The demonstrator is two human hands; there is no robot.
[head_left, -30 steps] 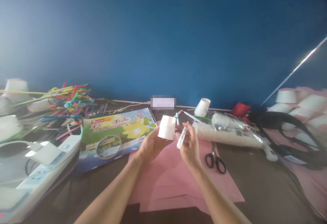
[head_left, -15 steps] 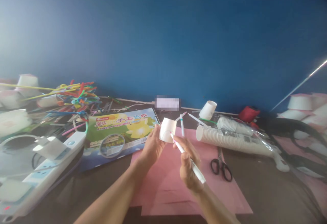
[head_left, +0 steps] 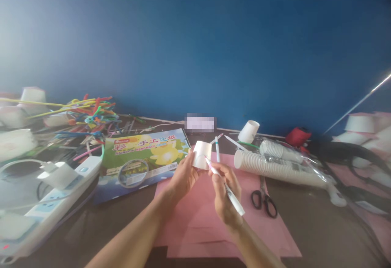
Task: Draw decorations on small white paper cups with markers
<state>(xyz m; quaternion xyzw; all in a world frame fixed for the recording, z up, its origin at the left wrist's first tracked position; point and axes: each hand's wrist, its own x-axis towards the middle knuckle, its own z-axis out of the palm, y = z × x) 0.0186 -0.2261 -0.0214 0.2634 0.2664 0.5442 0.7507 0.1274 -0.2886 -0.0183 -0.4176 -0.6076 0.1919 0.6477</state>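
A white paper cup (head_left: pixel 202 152) is gripped by my left hand (head_left: pixel 184 175), whose fingers wrap round its left side and underside. My right hand (head_left: pixel 226 192) is closed on a white marker (head_left: pixel 233 198) with a pink tip. That tip touches the side of the cup, where a thin curved line shows. Both hands are above pink paper sheets (head_left: pixel 201 235). Another marker with a teal band (head_left: pixel 217 148) lies just behind the cup.
Left are a colour paper pack (head_left: pixel 146 158), a power strip (head_left: pixel 55 207) and a heap of pipe cleaners (head_left: pixel 94 115). Right are black-handled scissors (head_left: pixel 264 203), a long stack of paper cups (head_left: pixel 275 169), a single cup (head_left: pixel 248 131) and red thread (head_left: pixel 297 138).
The cup in my left hand has shifted slightly right and turned a little. My right hand and the marker tip have moved slightly with it.
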